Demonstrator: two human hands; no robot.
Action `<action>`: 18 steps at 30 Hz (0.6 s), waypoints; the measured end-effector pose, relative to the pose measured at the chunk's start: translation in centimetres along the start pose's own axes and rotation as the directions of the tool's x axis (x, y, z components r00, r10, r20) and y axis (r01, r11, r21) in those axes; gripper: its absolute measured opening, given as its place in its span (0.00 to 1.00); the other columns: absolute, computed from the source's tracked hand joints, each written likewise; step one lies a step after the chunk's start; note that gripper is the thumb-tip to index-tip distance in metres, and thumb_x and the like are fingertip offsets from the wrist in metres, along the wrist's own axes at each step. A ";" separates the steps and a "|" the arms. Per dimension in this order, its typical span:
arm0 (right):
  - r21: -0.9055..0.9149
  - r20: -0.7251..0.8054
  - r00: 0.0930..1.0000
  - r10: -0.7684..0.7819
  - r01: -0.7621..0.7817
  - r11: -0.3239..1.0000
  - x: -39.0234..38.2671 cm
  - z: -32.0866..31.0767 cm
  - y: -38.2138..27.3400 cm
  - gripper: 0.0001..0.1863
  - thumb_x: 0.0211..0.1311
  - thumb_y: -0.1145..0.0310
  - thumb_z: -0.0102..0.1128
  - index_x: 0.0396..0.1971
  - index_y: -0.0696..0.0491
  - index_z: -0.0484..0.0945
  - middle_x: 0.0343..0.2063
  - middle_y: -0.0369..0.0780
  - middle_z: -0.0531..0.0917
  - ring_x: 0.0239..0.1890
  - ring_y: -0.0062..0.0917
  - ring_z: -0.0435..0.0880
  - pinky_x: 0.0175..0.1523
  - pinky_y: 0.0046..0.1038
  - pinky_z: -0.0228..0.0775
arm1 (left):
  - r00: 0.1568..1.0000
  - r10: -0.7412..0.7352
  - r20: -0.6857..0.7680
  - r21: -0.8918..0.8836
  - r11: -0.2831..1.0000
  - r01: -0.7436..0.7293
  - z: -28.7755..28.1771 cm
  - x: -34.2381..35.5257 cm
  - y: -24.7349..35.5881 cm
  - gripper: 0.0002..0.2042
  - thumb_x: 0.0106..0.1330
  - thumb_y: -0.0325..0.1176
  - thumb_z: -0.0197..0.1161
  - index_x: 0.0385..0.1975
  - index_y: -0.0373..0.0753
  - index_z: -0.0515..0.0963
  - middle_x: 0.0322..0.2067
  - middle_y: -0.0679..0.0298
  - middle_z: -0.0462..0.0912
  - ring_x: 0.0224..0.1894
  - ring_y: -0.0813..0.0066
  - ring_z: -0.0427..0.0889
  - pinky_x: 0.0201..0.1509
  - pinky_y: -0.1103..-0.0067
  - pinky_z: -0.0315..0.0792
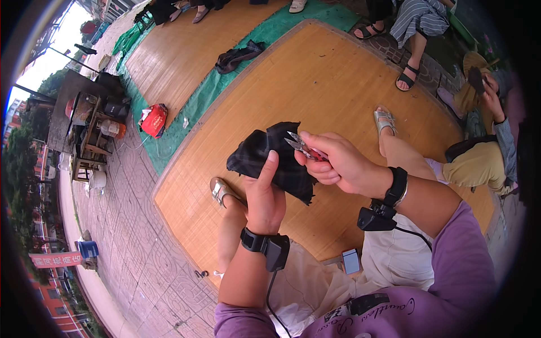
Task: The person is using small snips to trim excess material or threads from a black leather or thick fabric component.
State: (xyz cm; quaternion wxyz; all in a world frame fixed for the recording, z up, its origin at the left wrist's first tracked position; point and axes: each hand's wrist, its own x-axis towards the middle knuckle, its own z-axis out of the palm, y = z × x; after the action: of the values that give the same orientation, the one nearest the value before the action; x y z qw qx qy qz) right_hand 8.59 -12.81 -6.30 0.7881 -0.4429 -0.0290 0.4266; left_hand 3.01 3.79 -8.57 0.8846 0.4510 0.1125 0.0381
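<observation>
A piece of black cloth [253,151] with faint stripes and ragged edges is pinched in my left hand [266,200], thumb on top. In my right hand [344,166] is a pair of small thread snips [300,146] with red-edged handles. Their pointed blades are a little apart and lie over the cloth's upper right part; I cannot tell whether they touch it. Both hands are above the tan mat [315,73], between my legs. The left fingers are mostly hidden behind the cloth.
A phone [350,261] lies near my lap. Beyond the mat, a green sheet [163,152] carries a red package [153,121] and a dark garment [239,56]. At right sits another person, a dark item in their hand [491,98]. A wooden rack [90,135] stands left.
</observation>
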 end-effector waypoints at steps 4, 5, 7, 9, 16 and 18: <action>0.021 -0.016 1.000 0.012 -0.012 1.000 -0.1 0.1 -0.2 0.25 0.77 0.51 0.39 0.27 0.54 0.73 0.11 0.25 0.59 0.11 0.09 0.52 0.15 0.16 0.40 | 1.000 -0.027 -0.005 -0.035 0.999 0.026 -0.1 0.0 0.0 0.14 0.71 0.34 0.58 0.54 0.39 0.75 0.51 0.64 0.80 0.54 0.72 0.78 0.61 0.72 0.68; 0.027 -0.027 1.000 0.004 -0.004 1.000 -0.1 0.1 -0.3 0.24 0.76 0.51 0.39 0.27 0.54 0.73 0.11 0.25 0.59 0.11 0.09 0.52 0.15 0.16 0.40 | 1.000 -0.027 -0.006 -0.035 0.999 0.027 -0.1 0.0 0.1 0.14 0.71 0.34 0.58 0.54 0.39 0.75 0.51 0.64 0.80 0.54 0.72 0.78 0.61 0.72 0.68; 0.032 -0.038 0.999 -0.004 0.005 0.999 -0.1 0.0 -0.3 0.24 0.76 0.51 0.39 0.27 0.54 0.73 0.11 0.25 0.59 0.11 0.09 0.52 0.15 0.16 0.40 | 0.999 -0.044 -0.019 -0.053 0.998 0.042 0.2 -0.1 0.3 0.14 0.72 0.34 0.58 0.55 0.39 0.75 0.52 0.65 0.80 0.54 0.72 0.78 0.62 0.72 0.68; 0.081 -0.011 1.000 0.003 -0.002 0.997 0.0 -0.1 -0.3 0.24 0.76 0.51 0.39 0.28 0.54 0.74 0.11 0.25 0.59 0.11 0.09 0.52 0.15 0.16 0.40 | 0.999 -0.047 -0.023 -0.067 0.997 0.045 0.2 0.0 0.2 0.14 0.72 0.34 0.58 0.55 0.39 0.74 0.52 0.65 0.80 0.54 0.72 0.78 0.62 0.72 0.68; 0.274 0.055 0.995 0.078 -0.090 0.957 0.2 -0.4 -0.3 0.22 0.76 0.53 0.39 0.29 0.53 0.75 0.10 0.25 0.60 0.10 0.10 0.52 0.14 0.16 0.41 | 0.999 -0.019 -0.030 -0.100 0.995 0.016 0.7 0.2 0.4 0.15 0.72 0.33 0.57 0.56 0.38 0.74 0.53 0.65 0.80 0.55 0.73 0.77 0.62 0.72 0.68; 0.318 0.109 0.988 0.108 -0.138 0.938 0.1 -0.4 -0.4 0.22 0.76 0.53 0.39 0.29 0.53 0.74 0.10 0.25 0.59 0.10 0.10 0.52 0.14 0.16 0.41 | 0.998 -0.032 -0.046 -0.138 0.990 0.025 0.8 0.2 0.5 0.14 0.71 0.31 0.59 0.54 0.38 0.75 0.51 0.65 0.81 0.53 0.74 0.78 0.60 0.74 0.69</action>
State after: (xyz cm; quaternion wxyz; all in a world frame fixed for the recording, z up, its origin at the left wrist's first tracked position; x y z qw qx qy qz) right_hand 9.09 -13.10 -6.28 0.8199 -0.2887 0.0341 0.4933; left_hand 3.44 3.46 -7.76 0.9110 0.3863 0.1373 0.0439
